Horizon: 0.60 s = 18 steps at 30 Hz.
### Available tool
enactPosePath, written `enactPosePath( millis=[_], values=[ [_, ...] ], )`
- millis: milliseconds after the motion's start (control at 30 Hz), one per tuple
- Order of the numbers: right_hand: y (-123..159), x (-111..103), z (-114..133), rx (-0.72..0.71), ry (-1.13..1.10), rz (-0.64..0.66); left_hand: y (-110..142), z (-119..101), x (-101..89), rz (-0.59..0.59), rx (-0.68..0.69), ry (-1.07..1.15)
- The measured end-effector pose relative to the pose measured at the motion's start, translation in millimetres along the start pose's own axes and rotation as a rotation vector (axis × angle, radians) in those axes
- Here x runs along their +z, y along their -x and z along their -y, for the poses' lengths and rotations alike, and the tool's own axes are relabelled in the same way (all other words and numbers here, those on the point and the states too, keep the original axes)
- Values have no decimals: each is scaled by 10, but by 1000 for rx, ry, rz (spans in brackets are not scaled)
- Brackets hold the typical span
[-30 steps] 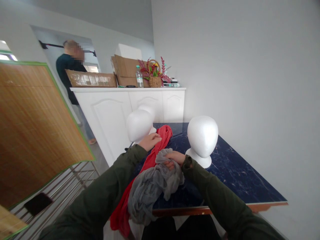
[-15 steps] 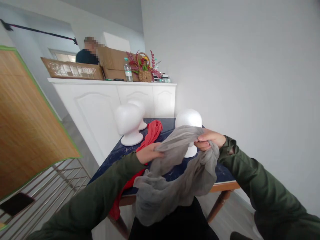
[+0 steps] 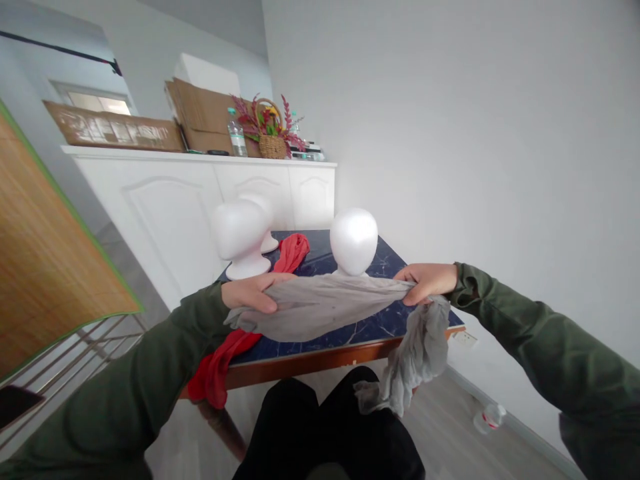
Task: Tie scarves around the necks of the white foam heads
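Observation:
A thin grey scarf is stretched sideways above the near part of the table. My left hand is closed on one end of the stretch. At the other side my right hand pinches the cloth, and a loose length hangs from it toward my knee. Just beyond the scarf stands a white mannequin head, its base partly hidden by the cloth. A red scarf runs across the table on the left and droops over the front edge; the grey cloth and my left arm hide part of it.
Two more white mannequin heads stand at the table's left, one partly behind the other. Behind the blue marbled table is a white cabinet with cardboard boxes, a bottle and a flower basket. A plastic bottle lies on the floor.
My hands have moved apart, pulling the bunched, looped grey scarf into a wide band. The view has shifted rightward, and the person behind the boxes is out of sight.

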State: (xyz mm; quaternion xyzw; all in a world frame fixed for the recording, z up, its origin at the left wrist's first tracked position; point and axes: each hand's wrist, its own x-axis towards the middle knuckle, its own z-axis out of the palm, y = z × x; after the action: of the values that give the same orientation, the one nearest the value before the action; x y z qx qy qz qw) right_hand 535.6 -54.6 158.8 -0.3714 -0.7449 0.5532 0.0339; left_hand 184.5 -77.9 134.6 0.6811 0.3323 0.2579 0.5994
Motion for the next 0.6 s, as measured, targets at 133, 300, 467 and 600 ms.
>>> enactPosePath(
  millis=[133,300,467,600],
  values=[
    [11,-75,-118,88,-48,-71,-54,-91,-73,307,-161,-227],
    [-164,-123,-294,94,-120,-48,-92,-110,-105,530,-301,-320],
    [-369,-92,-496,27,-332,-130,-99,85,-45,419,-156,-118],
    [-478,-44,-602,-67,-591,-115,-121,317,64,167,-51,98]
  ],
)
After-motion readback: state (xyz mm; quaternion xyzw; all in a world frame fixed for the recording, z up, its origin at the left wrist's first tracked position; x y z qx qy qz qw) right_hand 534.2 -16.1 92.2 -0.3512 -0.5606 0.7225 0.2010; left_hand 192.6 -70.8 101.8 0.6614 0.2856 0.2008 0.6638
